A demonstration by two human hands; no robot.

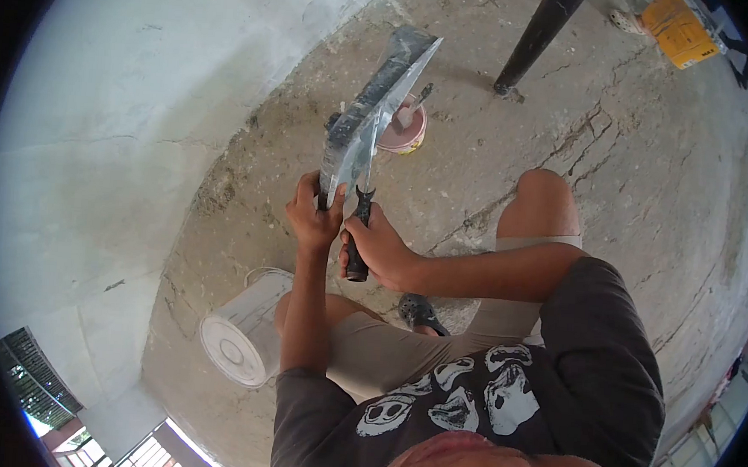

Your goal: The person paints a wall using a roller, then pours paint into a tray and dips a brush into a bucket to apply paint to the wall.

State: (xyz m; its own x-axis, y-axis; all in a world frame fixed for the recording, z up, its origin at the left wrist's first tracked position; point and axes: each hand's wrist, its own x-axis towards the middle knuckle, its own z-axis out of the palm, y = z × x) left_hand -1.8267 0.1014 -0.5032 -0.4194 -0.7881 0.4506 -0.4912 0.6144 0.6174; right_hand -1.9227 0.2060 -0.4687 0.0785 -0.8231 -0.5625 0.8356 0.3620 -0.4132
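My left hand (313, 217) is closed around the lower end of a wide plastering blade (384, 89), which is grey-white and smeared, with a dark back. The blade stands tilted up and away from me. My right hand (381, 249) grips the black handle of a putty knife (359, 233). Its thin metal blade points up along the face of the wide blade and overlaps it in this view. Behind the tools, a small pink bucket (411, 139) sits on the floor with a smeared, dark-handled tool (414, 107) leaning in it.
A white bucket (234, 345) is beside my left leg. The pale wall (131, 142) rises on the left. Across the cracked concrete floor (616, 188) stand a black post (540, 42) and a yellow container (682, 34).
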